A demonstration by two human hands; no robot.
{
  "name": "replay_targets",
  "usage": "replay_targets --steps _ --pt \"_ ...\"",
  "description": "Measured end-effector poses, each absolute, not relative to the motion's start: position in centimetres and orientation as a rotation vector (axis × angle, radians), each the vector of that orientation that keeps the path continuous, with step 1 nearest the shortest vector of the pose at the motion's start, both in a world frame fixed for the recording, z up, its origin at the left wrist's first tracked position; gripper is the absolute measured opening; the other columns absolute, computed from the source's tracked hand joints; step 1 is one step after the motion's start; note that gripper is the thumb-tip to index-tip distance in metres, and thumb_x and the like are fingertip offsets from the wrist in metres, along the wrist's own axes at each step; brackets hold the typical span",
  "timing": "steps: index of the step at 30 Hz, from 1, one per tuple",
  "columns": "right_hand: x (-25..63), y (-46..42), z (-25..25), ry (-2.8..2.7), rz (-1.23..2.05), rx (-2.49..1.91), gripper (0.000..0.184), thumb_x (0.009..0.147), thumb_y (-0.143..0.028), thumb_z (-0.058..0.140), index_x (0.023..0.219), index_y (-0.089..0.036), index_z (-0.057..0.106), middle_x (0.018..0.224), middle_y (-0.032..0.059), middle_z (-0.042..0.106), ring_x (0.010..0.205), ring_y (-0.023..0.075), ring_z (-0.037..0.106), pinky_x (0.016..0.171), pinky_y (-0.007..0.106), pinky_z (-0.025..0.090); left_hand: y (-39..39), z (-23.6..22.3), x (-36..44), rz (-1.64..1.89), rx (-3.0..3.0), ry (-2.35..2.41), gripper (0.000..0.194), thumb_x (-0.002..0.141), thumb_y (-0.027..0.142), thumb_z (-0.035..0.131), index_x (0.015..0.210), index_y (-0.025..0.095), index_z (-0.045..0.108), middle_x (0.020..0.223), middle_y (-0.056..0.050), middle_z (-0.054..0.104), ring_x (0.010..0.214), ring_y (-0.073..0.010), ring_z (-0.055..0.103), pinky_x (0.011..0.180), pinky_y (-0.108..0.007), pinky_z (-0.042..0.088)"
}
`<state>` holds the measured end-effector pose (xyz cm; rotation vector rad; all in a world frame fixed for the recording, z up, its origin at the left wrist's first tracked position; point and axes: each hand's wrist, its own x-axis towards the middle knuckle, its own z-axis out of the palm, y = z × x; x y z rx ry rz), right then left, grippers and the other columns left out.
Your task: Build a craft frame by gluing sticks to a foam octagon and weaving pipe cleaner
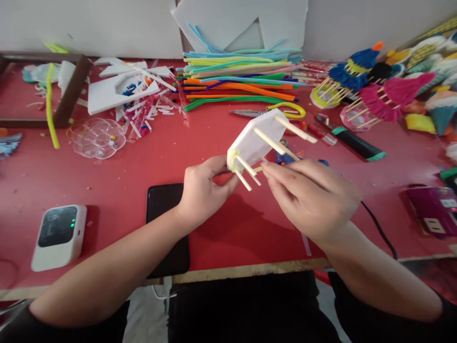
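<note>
Tilted above the table is a white foam board base (250, 138) with cut corners and several wooden sticks (269, 141) standing out of one face. My left hand (207, 190) grips its lower left edge between thumb and fingers. A fuzzy yellow-green strand (233, 160) wraps the feet of the sticks at that end. My right hand (310, 195) is closed in a pinch on the free end of this strand, close to the stick tips. The strand looks like pipe cleaner. Some fingertips of the left hand are hidden behind the board.
Bundled pipe cleaners (239, 81) lie at the back, near yellow-handled scissors (285, 110). A utility knife (360, 143) and finished stick figures (389, 97) are at right. A black phone (167, 257), a white device (59, 238) and a clear plastic tray (96, 138) are at left.
</note>
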<state>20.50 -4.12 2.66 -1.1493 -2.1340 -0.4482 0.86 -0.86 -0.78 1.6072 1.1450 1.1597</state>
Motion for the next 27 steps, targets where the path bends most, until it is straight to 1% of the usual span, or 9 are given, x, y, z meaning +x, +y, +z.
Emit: replay_targets --steps 3,5,8,10,13,17,22,27 --pt "20.6 -4.0 2.9 -2.138 -0.467 -1.178 0.012 0.088 -0.013 0.071 0.095 -0.022 0.075 0.079 0.0031 0.072 0.066 0.0160 0.064 0.063 0.031 0.050 -0.7 -1.1 0.9 1.147 1.547 1.098 0.015 0.080 0.020 0.075 0.094 0.021 0.080 0.096 -0.003 0.081 0.092 -0.0210 0.077 0.087 -0.029 0.061" --pt "20.6 -4.0 3.1 -2.141 -0.465 -1.209 0.007 0.089 -0.015 0.071 0.088 -0.021 0.074 0.081 0.0031 0.074 0.066 0.0167 0.063 0.062 0.033 0.048 -0.7 -1.2 1.0 1.135 1.540 1.080 0.014 0.079 0.020 0.076 0.092 0.021 0.079 0.094 -0.003 0.081 0.090 -0.0203 0.077 0.086 -0.028 0.061" --pt "20.5 -4.0 3.4 -2.218 -0.451 -1.251 0.011 0.093 -0.016 0.065 0.093 -0.023 0.074 0.083 0.0021 0.075 0.071 0.0187 0.062 0.064 0.035 0.046 -0.6 -1.2 1.0 1.112 1.539 1.071 0.013 0.078 0.018 0.075 0.091 0.021 0.078 0.091 -0.003 0.081 0.089 -0.0199 0.077 0.082 -0.027 0.061" --pt "20.5 -4.0 3.5 -2.284 -0.460 -1.239 0.014 0.094 -0.017 0.064 0.095 -0.025 0.075 0.080 0.0018 0.075 0.072 0.0191 0.061 0.065 0.036 0.045 -0.6 -1.1 1.0 1.081 1.533 1.071 0.012 0.079 0.018 0.074 0.090 0.020 0.078 0.091 -0.004 0.081 0.089 -0.0200 0.077 0.081 -0.026 0.060" --pt "20.8 -3.9 3.8 -2.364 -0.453 -1.210 0.015 0.094 -0.019 0.064 0.086 -0.025 0.075 0.076 0.0016 0.072 0.070 0.0190 0.058 0.064 0.036 0.044 -0.4 -0.9 1.0 1.008 1.495 1.050 0.010 0.079 0.020 0.074 0.088 0.019 0.077 0.093 -0.006 0.081 0.090 -0.0215 0.077 0.082 -0.028 0.060" --pt "21.2 -3.6 4.4 -2.437 -0.420 -1.282 0.022 0.094 -0.021 0.063 0.073 -0.025 0.070 0.072 0.0036 0.067 0.073 0.0215 0.056 0.063 0.038 0.041 -0.2 -0.7 1.1 0.944 1.456 0.985 0.012 0.078 0.018 0.074 0.089 0.018 0.078 0.095 -0.006 0.081 0.091 -0.0221 0.078 0.086 -0.031 0.061" --pt "21.3 -3.3 4.8 -2.480 -0.339 -1.358 0.026 0.091 -0.018 0.062 0.066 -0.024 0.065 0.068 0.0039 0.060 0.071 0.0205 0.053 0.058 0.035 0.036 -0.1 -0.8 1.0 0.932 1.460 0.960 0.014 0.078 0.016 0.073 0.090 0.019 0.079 0.096 -0.005 0.082 0.092 -0.0226 0.078 0.087 -0.031 0.061" --pt "20.4 -3.2 4.7 -2.446 -0.367 -1.380 0.029 0.089 -0.012 0.059 0.062 -0.022 0.064 0.062 0.0029 0.057 0.067 0.0174 0.051 0.057 0.034 0.033 0.0 -0.9 0.8 0.914 1.478 0.942 0.015 0.078 0.015 0.070 0.091 0.016 0.078 0.097 -0.007 0.081 0.094 -0.0239 0.078 0.088 -0.032 0.061"
